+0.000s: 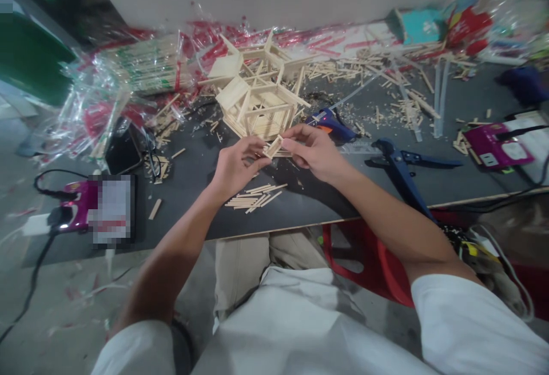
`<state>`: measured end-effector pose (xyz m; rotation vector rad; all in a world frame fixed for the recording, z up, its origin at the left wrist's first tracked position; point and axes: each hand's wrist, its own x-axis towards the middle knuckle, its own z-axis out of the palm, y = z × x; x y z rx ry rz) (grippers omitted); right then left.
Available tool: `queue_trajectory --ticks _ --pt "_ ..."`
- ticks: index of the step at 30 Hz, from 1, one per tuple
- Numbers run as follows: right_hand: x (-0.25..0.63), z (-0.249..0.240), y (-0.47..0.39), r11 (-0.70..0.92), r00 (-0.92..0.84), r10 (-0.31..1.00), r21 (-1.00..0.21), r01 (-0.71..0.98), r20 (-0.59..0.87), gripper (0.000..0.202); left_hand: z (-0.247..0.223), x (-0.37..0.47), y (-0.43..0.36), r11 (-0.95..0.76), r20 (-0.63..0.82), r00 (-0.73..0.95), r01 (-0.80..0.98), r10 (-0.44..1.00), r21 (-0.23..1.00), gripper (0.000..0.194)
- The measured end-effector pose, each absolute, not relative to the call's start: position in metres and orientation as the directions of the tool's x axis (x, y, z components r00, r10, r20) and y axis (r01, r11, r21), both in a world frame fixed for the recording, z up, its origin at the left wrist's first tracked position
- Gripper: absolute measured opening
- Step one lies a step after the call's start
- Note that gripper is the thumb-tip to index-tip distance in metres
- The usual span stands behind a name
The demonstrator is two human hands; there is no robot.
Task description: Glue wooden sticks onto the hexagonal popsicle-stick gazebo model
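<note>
Between my hands is a small wooden frame (pixel 274 147) made of short sticks. My left hand (pixel 241 163) pinches its left end, and my right hand (pixel 312 151) grips its right side with thumb and fingers. Just behind them stands a larger wooden stick model (pixel 262 113) with angled panels and an open top structure. Nearer the front edge, below my hands, a loose pile of short sticks (pixel 256 198) lies on the dark table (pixel 184 215).
A blue glue gun (pixel 337 126) and a blue cutter tool (pixel 401 172) lie to the right. Purple power sockets (pixel 500 145) sit at far right, others beside a phone (pixel 112 209) at left. Plastic wrapping (pixel 98 98) and stick scraps cover the back. A red chair (pixel 371 260) is below.
</note>
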<state>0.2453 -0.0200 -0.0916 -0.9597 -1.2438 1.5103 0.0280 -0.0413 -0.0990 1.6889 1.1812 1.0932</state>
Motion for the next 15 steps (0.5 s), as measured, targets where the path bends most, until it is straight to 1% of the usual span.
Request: queue_trajectory --ticks 2,4,7,10,15 --pt "0.245 -0.091 -0.02 -0.057 -0.248 0.969 -0.981 -0.185 -0.01 0.06 -0.098 0.029 -0.04 -0.146 0.113 0.18 0.177 0.977 0.973 0.039" --pt "0.245 -0.091 -0.02 -0.043 -0.236 0.972 -0.981 -0.19 0.003 0.06 -0.095 0.03 -0.039 -0.06 0.043 0.188 0.084 0.981 0.995 0.04" --pt "0.245 -0.09 -0.02 -0.023 -0.232 0.973 -0.983 -0.181 0.02 0.061 -0.09 0.029 -0.038 0.004 -0.009 0.222 0.024 0.975 1.0 0.039" --pt "0.245 -0.09 -0.02 -0.037 -0.223 0.975 -0.983 -0.183 0.005 0.062 -0.087 0.029 -0.038 0.007 -0.007 0.221 0.002 0.975 1.0 0.042" --pt "0.246 -0.088 -0.019 -0.154 -0.264 0.961 -0.959 -0.238 -0.089 0.066 -0.087 0.031 -0.04 -0.093 0.092 0.193 -0.005 0.977 0.996 0.046"
